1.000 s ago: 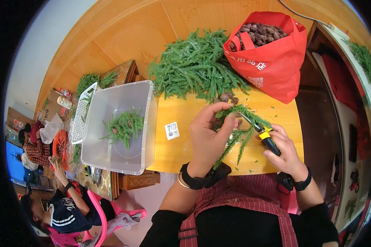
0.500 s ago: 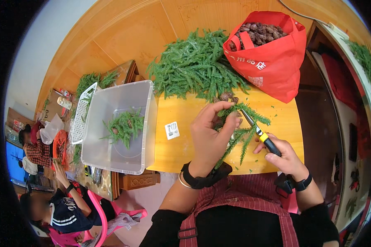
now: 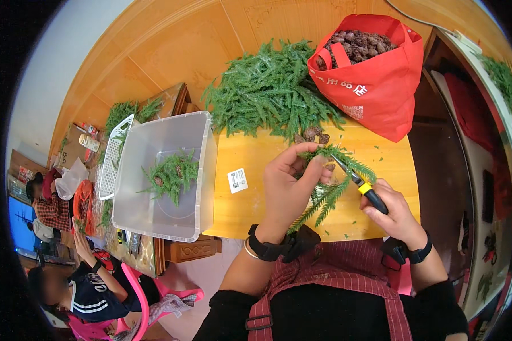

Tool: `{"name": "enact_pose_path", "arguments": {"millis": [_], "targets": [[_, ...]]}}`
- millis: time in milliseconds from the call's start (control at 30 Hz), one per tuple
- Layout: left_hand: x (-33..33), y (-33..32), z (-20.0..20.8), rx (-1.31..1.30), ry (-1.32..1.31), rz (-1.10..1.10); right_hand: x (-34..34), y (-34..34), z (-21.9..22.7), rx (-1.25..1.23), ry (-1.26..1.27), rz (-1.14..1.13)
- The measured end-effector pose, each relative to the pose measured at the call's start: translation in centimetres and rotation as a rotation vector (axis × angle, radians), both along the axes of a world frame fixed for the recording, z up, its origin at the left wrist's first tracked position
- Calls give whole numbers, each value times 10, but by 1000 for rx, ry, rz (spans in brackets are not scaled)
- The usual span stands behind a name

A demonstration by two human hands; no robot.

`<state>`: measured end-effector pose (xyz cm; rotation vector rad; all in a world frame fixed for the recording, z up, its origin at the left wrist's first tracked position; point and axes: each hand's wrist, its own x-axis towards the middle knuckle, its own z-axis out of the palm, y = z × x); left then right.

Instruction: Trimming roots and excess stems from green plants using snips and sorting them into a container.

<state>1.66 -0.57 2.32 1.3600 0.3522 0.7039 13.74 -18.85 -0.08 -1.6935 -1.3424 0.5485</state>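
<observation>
Landmark: clear bin (image 3: 139,207).

Yellow table (image 3: 244,213) extends rightward from the bin. Above it, right of the bin, both hands are occupied.

Left hand (image 3: 293,179): thumb and fingers pinched together on the upper part of a green sprig (image 3: 347,184). The sprig is well right of the bin; some of its fronds trail toward the person's edge of the table, others point away from the bin.

Right hand (image 3: 393,211): farther from the bin than the left hand, fingers wrapped around the black-and-yellow handles of pliers (image 3: 371,196). Pliers' nose points back toward the bin and lies in among the fronds, near the left fingertips. Cannot tell whether the nose grips a stem.

Loose pine cones (image 3: 311,135): on the table, right of the bin, just beyond the left hand. White label (image 3: 237,181): flat on the table, near the bin's right wall.

Sprig heap (image 3: 270,91): beyond the bin and to its right. Red bag (image 3: 375,94): farther right from the bin, beside the heap, open at the top, brown cones visible inside.

In the bin: a green clump (image 3: 173,177) with cones among its needles. White basket (image 3: 111,165): tilted, just left of the bin. Co-worker (image 3: 99,290): seated, left of the bin and nearer the camera wearer.
</observation>
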Motion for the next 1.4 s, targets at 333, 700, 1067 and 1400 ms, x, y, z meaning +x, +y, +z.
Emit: {"name": "enact_pose_path", "arguments": {"millis": [333,700,1067,1400], "targets": [[-3,8,2,-96,80,-111,12,-4,3,66,-383,-60],[-6,14,-2,-254,117,-237,29,-13,19,20,-552,-3],[-5,-3,3,-85,58,-89,26,-13,22,29,-399,61],[-6,-7,3,82,41,32,4,-12,10,-42,264,111]]}}
